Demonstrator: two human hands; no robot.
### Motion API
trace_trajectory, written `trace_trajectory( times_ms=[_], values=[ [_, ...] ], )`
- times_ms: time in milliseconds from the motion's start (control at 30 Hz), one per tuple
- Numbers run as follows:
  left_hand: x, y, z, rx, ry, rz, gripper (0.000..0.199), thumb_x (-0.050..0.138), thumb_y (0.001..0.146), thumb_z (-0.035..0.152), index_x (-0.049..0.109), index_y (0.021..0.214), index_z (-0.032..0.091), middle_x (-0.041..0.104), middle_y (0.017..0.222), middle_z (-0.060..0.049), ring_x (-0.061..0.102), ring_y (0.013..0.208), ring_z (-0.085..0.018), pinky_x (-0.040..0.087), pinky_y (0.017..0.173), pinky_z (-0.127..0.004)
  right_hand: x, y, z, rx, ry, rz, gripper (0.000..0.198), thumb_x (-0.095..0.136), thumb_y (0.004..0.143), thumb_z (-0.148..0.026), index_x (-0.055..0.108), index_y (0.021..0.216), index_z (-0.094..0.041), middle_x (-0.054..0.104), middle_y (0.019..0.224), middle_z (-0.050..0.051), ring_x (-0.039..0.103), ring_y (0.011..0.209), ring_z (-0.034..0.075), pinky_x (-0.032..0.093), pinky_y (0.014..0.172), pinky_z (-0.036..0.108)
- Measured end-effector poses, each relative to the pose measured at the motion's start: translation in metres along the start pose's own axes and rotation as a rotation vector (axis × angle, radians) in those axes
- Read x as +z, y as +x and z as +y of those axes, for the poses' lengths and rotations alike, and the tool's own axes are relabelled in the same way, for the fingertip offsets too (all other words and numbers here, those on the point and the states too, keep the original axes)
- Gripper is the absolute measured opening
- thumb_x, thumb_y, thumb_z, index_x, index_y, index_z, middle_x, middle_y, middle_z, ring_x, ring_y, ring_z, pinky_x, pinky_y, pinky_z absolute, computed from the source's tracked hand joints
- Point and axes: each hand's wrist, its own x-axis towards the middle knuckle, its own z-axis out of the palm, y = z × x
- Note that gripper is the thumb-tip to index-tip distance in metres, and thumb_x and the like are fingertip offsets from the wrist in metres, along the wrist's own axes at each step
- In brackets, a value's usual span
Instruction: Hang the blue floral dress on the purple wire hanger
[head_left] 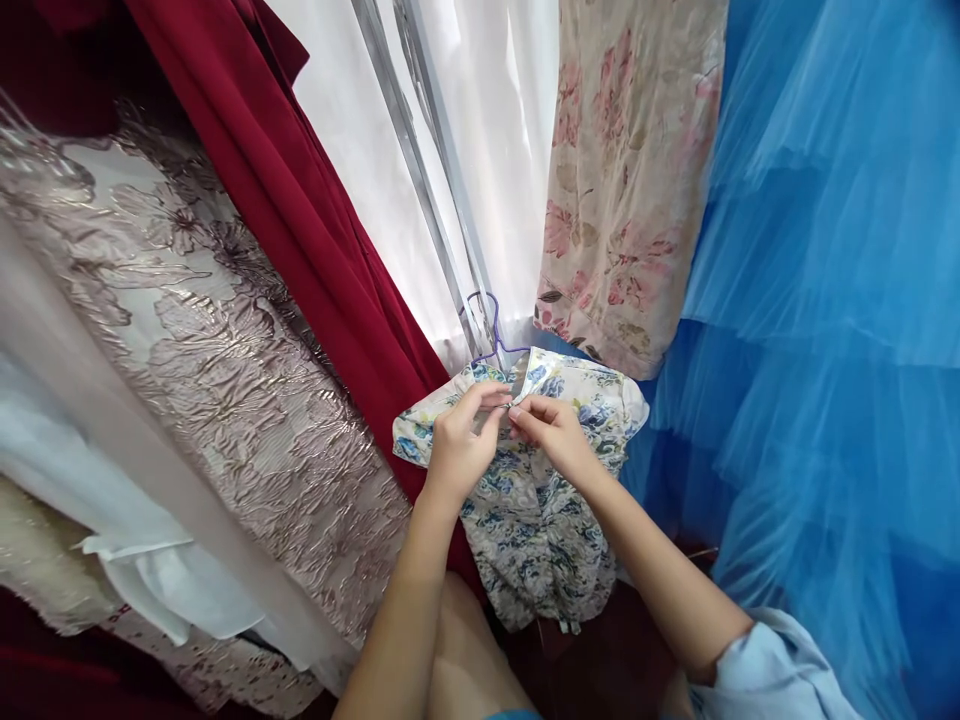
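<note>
Blue-flowered white, the gathered garment (pixel 541 530) has both hands (pixel 463 440) (pixel 555 430) pinching its neckline (pixel 528 374).

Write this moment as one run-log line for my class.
floral garment: on purple hanger | left hand: at its neck, grip unclear | right hand: pinching there | nearby: red cloth, blue tulle

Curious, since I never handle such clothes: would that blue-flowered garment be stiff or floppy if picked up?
The blue-flowered garment would probably flop, since its fabric shows soft creases. It looks light, mostly thin-seeming cloth. The purple hanger may keep its shoulders spread.
</note>
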Motion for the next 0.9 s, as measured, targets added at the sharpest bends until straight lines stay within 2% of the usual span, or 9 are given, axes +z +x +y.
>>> trace_trajectory(
  times_ms=[100,233,367,533,600,700,800,867,900],
  values=[
    [-0.004,0.006,0.005,0.030,0.036,0.096,0.026,0.061,0.086,0.006,0.065,0.106,0.022,0.074,0.096,-0.001,0.072,0.092,-0.016,0.058,0.088,-0.031,-0.001,-0.001,0.013,0.006,-0.094,0.063,0.031,0.062,0.084,-0.041,0.058,0.062,-0.018,0.062,0.059,0.000,0.048,0.055,0.013,0.037,0.056,0.025],
    [-0.031,0.022,-0.005,-0.003,0.029,0.354,0.015,0.064,0.084,0.011,0.063,0.097,0.018,0.072,0.094,-0.004,0.071,0.091,-0.017,0.057,0.087,-0.032,-0.008,-0.009,0.033,0.116,-0.144,0.068,0.032,0.061,0.081,-0.039,0.057,0.057,-0.018,0.059,0.055,0.000,0.045,0.051,0.012,0.034,0.053,0.026],
    [-0.069,0.020,-0.061,-0.158,-0.051,0.514,0.019,0.068,0.076,0.014,0.058,0.092,0.016,0.071,0.089,-0.006,0.071,0.088,-0.017,0.057,0.086,-0.033,-0.016,-0.035,0.039,0.166,-0.124,0.009,0.031,0.062,0.083,-0.036,0.058,0.059,-0.018,0.060,0.057,0.000,0.047,0.053,0.012,0.034,0.055,0.026],
    [-0.077,-0.036,-0.140,-0.616,-0.151,0.712,0.023,0.067,0.068,0.015,0.050,0.083,0.017,0.070,0.086,-0.004,0.071,0.088,-0.017,0.055,0.087,-0.034,-0.014,-0.059,0.041,0.193,-0.130,-0.051,0.031,0.061,0.085,-0.031,0.056,0.057,-0.018,0.060,0.057,0.000,0.049,0.056,0.013,0.036,0.057,0.026],
    [-0.063,-0.067,-0.151,-0.663,-0.151,0.671,0.020,0.065,0.068,0.016,0.049,0.079,0.018,0.069,0.081,-0.003,0.070,0.083,-0.017,0.056,0.083,-0.033,-0.014,-0.063,0.049,0.226,-0.137,-0.083,0.031,0.059,0.085,-0.030,0.055,0.057,-0.018,0.059,0.055,-0.001,0.051,0.056,0.013,0.037,0.058,0.026],
    [-0.031,-0.112,-0.145,-0.671,-0.170,0.529,0.016,0.066,0.065,0.017,0.054,0.074,0.018,0.068,0.074,-0.003,0.070,0.076,-0.018,0.056,0.076,-0.031,-0.022,-0.069,0.066,0.323,-0.212,-0.151,0.030,0.057,0.085,-0.029,0.056,0.057,-0.018,0.059,0.053,0.000,0.052,0.053,0.014,0.038,0.057,0.026],
    [0.006,-0.143,-0.122,-0.670,-0.221,0.365,0.010,0.066,0.066,0.020,0.057,0.070,0.018,0.068,0.071,-0.004,0.069,0.071,-0.020,0.057,0.069,-0.032,-0.032,-0.079,0.080,0.391,-0.406,-0.209,0.020,0.059,0.083,-0.029,0.062,0.067,-0.018,0.061,0.056,-0.001,0.052,0.053,0.014,0.036,0.055,0.026],
    [0.028,-0.149,-0.102,-0.652,-0.273,0.267,0.008,0.065,0.072,0.022,0.058,0.071,0.018,0.071,0.076,-0.006,0.070,0.077,-0.021,0.058,0.074,-0.034,-0.034,-0.086,0.081,0.361,-0.550,-0.193,0.010,0.065,0.076,-0.025,0.066,0.083,-0.017,0.065,0.069,0.001,0.056,0.062,0.016,0.039,0.061,0.027],
    [0.037,-0.147,-0.090,-0.624,-0.309,0.213,0.008,0.064,0.076,0.022,0.058,0.072,0.018,0.071,0.080,-0.006,0.071,0.081,-0.021,0.058,0.078,-0.034,-0.033,-0.089,0.078,0.313,-0.600,-0.175,0.022,0.068,0.072,-0.021,0.066,0.093,-0.017,0.068,0.081,0.003,0.059,0.072,0.019,0.042,0.067,0.029]
  ],
)
